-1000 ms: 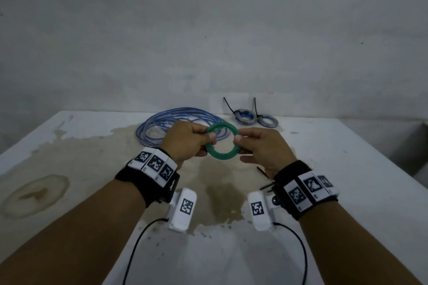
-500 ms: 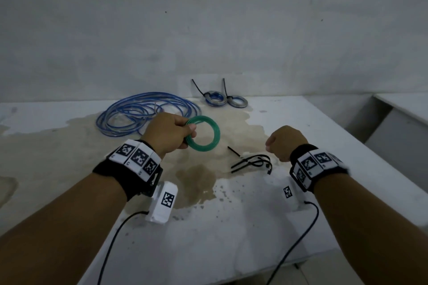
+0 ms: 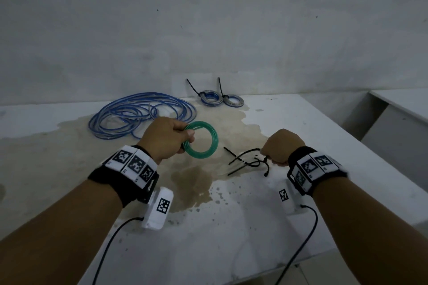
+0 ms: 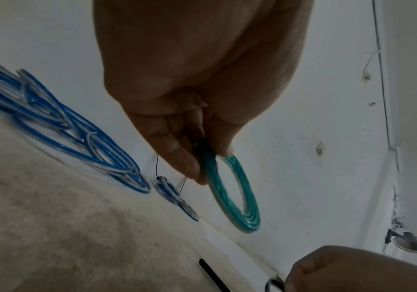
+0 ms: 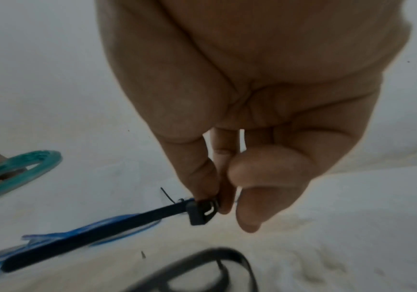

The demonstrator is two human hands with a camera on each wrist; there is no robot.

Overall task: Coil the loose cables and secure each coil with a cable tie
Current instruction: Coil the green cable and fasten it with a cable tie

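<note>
The left hand (image 3: pixel 167 137) pinches the green coil (image 3: pixel 201 140) between thumb and fingers, holding it up off the desk (image 3: pixel 312 122). Just right of the green coil, the right hand (image 3: pixel 280 147) pinches the head of a black cable tie (image 5: pixel 117 225) from the loose ties (image 3: pixel 246 162). Behind the green coil lies the loose blue cable (image 3: pixel 141 114); two small tied coils (image 3: pixel 221 99) sit further back near the wall.

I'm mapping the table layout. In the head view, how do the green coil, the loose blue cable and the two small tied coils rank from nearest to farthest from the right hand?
From the right hand, which pinches a black cable tie:
1. Green coil, to its left, held by the left hand.
2. Two small tied coils, at the back by the wall.
3. Loose blue cable, far left at the back.
</note>
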